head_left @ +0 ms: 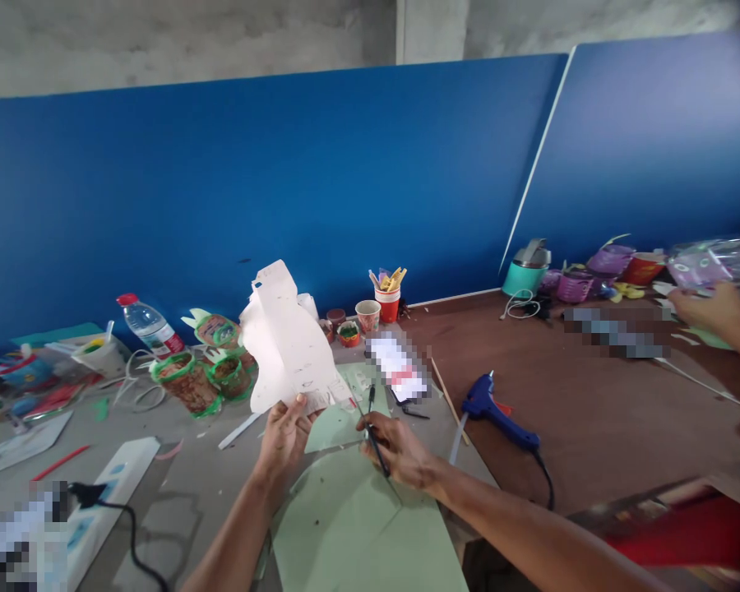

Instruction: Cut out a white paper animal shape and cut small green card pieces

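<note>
In the head view, the person's left hand [287, 432] had a white paper cut-out [293, 345] pinched at its lower edge, thumb on the near face, and the wavy-sided piece stood up just left of the middle of the frame. The right hand [400, 452], a little right of centre and lower, was closed round a thin dark tool [379, 452], its tip near the paper's lower right corner; I couldn't tell what sort of tool it was, or whether it touched the paper. Pale green sheets [363, 526] lay beneath both hands, at the bottom middle.

Just above the right hand sat a lit screen [398, 366], partly blurred over, and behind it a red-and-white cup [387, 306] of pegs or sticks. Right of centre, a blue glue gun [499, 415] lay on the brown tabletop [598, 427] near a wooden stick [450, 403]. To the left stood a red-capped bottle [151, 325] and a green-rimmed brown pot [188, 390]; a white power strip [108, 493] lay at the lower left. At the right edge, a co-worker's hand [709, 311] was by a purple item [701, 267]; its grip I couldn't make out.
</note>
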### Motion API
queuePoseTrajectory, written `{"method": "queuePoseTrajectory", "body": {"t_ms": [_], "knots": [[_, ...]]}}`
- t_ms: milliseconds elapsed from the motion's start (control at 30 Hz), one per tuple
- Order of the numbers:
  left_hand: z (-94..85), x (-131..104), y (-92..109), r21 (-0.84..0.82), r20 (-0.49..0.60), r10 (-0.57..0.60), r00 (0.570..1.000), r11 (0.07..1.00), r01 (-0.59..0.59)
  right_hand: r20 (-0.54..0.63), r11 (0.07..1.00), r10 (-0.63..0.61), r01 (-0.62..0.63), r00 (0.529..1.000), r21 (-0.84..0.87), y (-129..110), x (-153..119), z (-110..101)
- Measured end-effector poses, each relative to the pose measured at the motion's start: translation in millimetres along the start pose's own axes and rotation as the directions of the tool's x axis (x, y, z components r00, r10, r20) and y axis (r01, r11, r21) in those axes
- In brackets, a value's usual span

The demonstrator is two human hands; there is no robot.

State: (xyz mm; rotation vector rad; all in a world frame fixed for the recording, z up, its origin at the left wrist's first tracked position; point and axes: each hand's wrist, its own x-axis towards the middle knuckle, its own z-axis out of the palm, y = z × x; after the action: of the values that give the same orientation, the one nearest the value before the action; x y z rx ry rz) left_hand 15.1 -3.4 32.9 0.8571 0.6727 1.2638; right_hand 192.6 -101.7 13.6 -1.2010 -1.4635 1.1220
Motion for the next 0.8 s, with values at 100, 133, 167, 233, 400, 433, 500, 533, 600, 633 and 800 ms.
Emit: {"method": "queuePoseTrajectory", "body": {"t_ms": [100, 133, 167, 233, 400, 433, 500, 533, 600, 633, 800], "knots": [[-0.5, -0.2, -1.2, -0.001, 0.059, -0.022, 0.998, 1.000, 0.022, -0.113, 0.982, -0.024, 0.044, 0.993, 0.181, -2.2, 6.7, -5.3], [-1.2, -0.5, -2.3, 0.007, 0.072, -0.037, 0.997, 0.999, 0.037, -0.168, 0.974, -0.043, 0.079, 0.985, 0.213, -3.4, 9.4, -7.5], [-2.0, -1.0, -3.5, 0.020, 0.080, -0.058, 0.995, 0.998, 0.057, -0.220, 0.965, -0.063, 0.115, 0.974, 0.234, -4.6, 12.3, -9.8], [-3.8, -3.0, -5.5, 0.060, 0.088, -0.116, 0.989, 0.992, 0.111, -0.306, 0.944, -0.077, 0.168, 0.949, 0.282, -6.1, 17.6, -14.1], [-4.0, -10.7, -5.6, 0.185, 0.163, -0.244, 0.956, 0.959, 0.213, -0.369, 0.905, -0.041, 0.191, 0.928, 0.381, -5.1, 23.9, -19.1], [-3.1, -12.2, -4.8, 0.213, 0.208, -0.282, 0.937, 0.947, 0.238, -0.362, 0.903, -0.040, 0.189, 0.931, 0.387, -5.1, 23.9, -18.8], [-1.9, -14.3, -2.9, 0.278, 0.295, -0.363, 0.884, 0.918, 0.284, -0.323, 0.900, -0.049, 0.182, 0.945, 0.397, -6.1, 23.4, -17.2], [-1.8, -15.0, -2.0, 0.301, 0.319, -0.388, 0.864, 0.906, 0.296, -0.296, 0.898, -0.054, 0.176, 0.954, 0.403, -7.1, 23.1, -16.3], [-3.0, -15.7, -0.3, 0.302, 0.318, -0.395, 0.862, 0.904, 0.303, -0.260, 0.899, -0.053, 0.160, 0.964, 0.409, -9.9, 22.8, -15.0], [-3.9, -15.9, 0.6, 0.276, 0.312, -0.384, 0.869, 0.912, 0.303, -0.261, 0.901, -0.052, 0.158, 0.964, 0.405, -11.5, 23.0, -14.6], [-0.7, -19.1, 7.5, 0.116, 0.487, -0.321, 0.812, 0.945, 0.304, -0.416, 0.915, -0.055, 0.213, 0.908, 0.342, -20.2, 25.1, -15.3]]}}
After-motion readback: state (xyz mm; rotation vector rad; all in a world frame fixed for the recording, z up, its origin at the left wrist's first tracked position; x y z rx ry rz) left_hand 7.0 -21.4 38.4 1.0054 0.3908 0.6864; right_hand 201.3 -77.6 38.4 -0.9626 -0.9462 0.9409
